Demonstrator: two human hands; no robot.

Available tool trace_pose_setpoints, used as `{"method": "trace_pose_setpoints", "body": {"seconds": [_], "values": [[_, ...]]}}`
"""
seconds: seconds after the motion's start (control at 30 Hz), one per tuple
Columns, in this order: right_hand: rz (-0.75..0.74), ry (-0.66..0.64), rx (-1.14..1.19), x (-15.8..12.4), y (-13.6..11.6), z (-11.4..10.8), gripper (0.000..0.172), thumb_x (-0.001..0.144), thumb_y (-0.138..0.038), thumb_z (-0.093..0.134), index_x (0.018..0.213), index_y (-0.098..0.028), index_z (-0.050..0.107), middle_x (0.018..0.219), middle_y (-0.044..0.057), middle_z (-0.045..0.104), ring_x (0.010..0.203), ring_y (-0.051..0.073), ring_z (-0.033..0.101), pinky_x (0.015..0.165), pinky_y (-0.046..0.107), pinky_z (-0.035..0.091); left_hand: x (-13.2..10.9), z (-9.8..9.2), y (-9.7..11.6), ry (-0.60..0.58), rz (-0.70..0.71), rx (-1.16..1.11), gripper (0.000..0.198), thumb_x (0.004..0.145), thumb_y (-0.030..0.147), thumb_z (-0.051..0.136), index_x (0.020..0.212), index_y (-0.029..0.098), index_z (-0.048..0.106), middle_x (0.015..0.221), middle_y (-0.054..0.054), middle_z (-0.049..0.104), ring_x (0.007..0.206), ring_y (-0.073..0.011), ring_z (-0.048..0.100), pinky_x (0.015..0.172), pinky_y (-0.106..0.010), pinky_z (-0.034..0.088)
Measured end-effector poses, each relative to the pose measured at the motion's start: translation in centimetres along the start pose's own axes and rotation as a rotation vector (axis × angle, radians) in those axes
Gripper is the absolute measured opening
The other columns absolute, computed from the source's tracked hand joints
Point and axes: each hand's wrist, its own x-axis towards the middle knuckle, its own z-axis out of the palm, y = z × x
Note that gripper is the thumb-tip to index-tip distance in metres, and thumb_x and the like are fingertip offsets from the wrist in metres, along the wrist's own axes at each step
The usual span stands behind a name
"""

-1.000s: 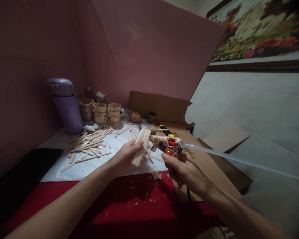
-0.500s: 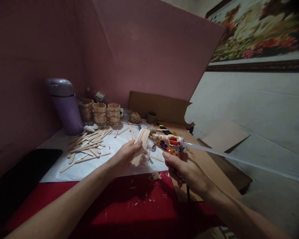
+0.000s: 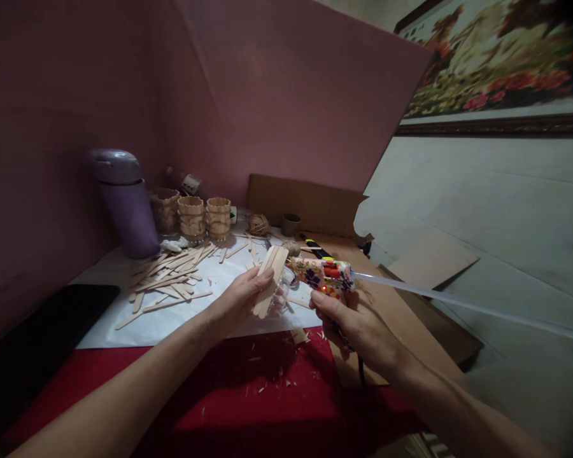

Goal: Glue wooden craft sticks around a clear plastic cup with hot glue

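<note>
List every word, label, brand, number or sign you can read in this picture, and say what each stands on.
No text can be read.
White label behind the wooden cups: too small and blurred.
White-and-green item beside them: too small.
Painting: dark marks, upper left; cannot tell if writing.
Glue gun, held wooden sticks: no lettering visible.

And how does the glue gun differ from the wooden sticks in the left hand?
The glue gun has a bright floral pattern; the held sticks are plain, pale wood. The glue gun lies nearly level, while the held sticks slant steeply. The glue gun shows a red light and a clear rod behind; the held sticks are flat strips. Both are gripped: the glue gun by the right hand, the held sticks by the left hand.
</note>
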Motion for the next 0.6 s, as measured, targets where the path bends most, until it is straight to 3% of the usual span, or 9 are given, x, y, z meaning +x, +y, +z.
{"method": "trace_pose_setpoints", "body": {"seconds": [0.2, 0.4, 0.6], "values": [[0.041, -0.006, 0.007, -0.05, 0.23, -0.12, 0.043, 0.088, -0.054, 0.059, 0.061, -0.022, 0.050, 0.046, -0.006, 0.040, 0.040, 0.009, 0.035, 0.043, 0.025, 0.037, -0.16, 0.21, 0.21, 0.010, -0.002, 0.044, 0.055, 0.075, 0.053, 0.076, 0.111, 0.014, 0.062, 0.085, -0.009, 0.067, 0.066, -0.0178, 0.061, 0.058, -0.027, 0.045], [0.004, 0.011, -0.007, -0.15, 0.18, -0.10, 0.040, 0.089, -0.052, 0.059, 0.063, -0.022, 0.054, 0.045, -0.006, 0.041, 0.043, 0.011, 0.039, 0.049, 0.026, 0.041, -0.09, 0.11, 0.15, 0.010, -0.003, 0.061, 0.057, 0.076, 0.054, 0.075, 0.115, 0.014, 0.061, 0.088, -0.010, 0.067, 0.068, -0.0189, 0.063, 0.059, -0.026, 0.046], [-0.060, -0.055, -0.035, -0.15, 0.23, -0.05, 0.048, 0.090, -0.055, 0.058, 0.056, -0.022, 0.048, 0.042, -0.006, 0.038, 0.039, 0.009, 0.032, 0.042, 0.025, 0.033, 0.14, -0.07, 0.02, -0.012, 0.004, 0.057, 0.058, 0.077, 0.051, 0.074, 0.118, 0.013, 0.060, 0.087, -0.010, 0.067, 0.069, -0.0190, 0.063, 0.058, -0.026, 0.047]]}}
